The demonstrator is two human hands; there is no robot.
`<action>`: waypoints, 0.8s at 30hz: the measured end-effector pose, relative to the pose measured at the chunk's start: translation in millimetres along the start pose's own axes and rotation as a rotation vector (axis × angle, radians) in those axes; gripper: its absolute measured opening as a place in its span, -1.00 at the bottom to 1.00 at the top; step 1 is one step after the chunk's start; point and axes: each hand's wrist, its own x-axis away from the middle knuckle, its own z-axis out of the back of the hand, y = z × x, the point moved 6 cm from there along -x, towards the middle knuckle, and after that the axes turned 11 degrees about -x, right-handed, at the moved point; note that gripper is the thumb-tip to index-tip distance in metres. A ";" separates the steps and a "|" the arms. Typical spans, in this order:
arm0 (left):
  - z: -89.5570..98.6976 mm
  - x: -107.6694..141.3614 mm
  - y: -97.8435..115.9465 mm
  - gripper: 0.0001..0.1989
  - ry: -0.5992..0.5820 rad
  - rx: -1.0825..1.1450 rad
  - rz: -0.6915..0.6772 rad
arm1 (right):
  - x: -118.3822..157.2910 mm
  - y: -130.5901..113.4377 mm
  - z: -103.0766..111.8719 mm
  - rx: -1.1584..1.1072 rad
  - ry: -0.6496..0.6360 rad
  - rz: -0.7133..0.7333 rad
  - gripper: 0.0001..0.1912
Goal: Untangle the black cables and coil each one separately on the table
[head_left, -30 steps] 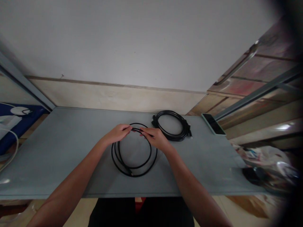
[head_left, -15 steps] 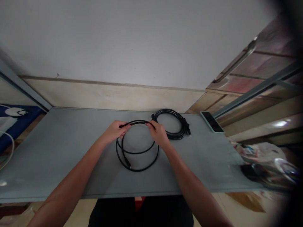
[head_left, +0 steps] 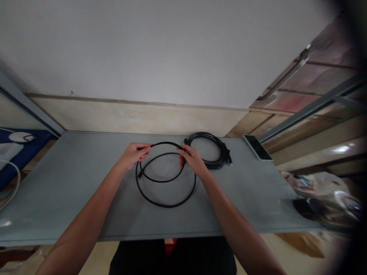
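A thin black cable (head_left: 165, 205) lies in loose loops on the grey table top (head_left: 65, 191), with its upper arc lifted between my hands. My left hand (head_left: 132, 156) pinches that arc at the loop's upper left. My right hand (head_left: 192, 160) grips the cable at the upper right, and its fingers hide a short stretch. A small black plug (head_left: 140, 174) sits on the cable just below my left hand. Behind my right hand lies a second coiled black cable (head_left: 210, 134) with a connector (head_left: 229, 158) at its right side.
A smartphone in a pale green case (head_left: 257, 147) lies at the table's far right corner. Plastic bags and a dark object (head_left: 308, 209) sit past the right edge. A wall rises behind the table, and a blue cloth (head_left: 23, 147) with a white cord is at left.
My hands have moved apart, the left one farther left. The lifted arc of cable has widened, and the plug has shifted from the loop's bottom to its left side.
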 end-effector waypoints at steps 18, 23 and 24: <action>-38.0 10.1 -1.8 -0.49 -0.169 -0.039 0.028 | 11.9 10.2 -26.2 -0.550 -0.115 -0.275 -0.69; -34.2 7.6 -4.9 -0.63 -0.249 0.104 0.091 | 3.8 2.2 -4.2 -0.616 0.093 -0.118 -0.66; -33.7 7.9 -4.7 -0.65 -0.264 0.113 0.096 | 3.0 1.1 -1.0 -0.619 0.120 -0.100 -0.66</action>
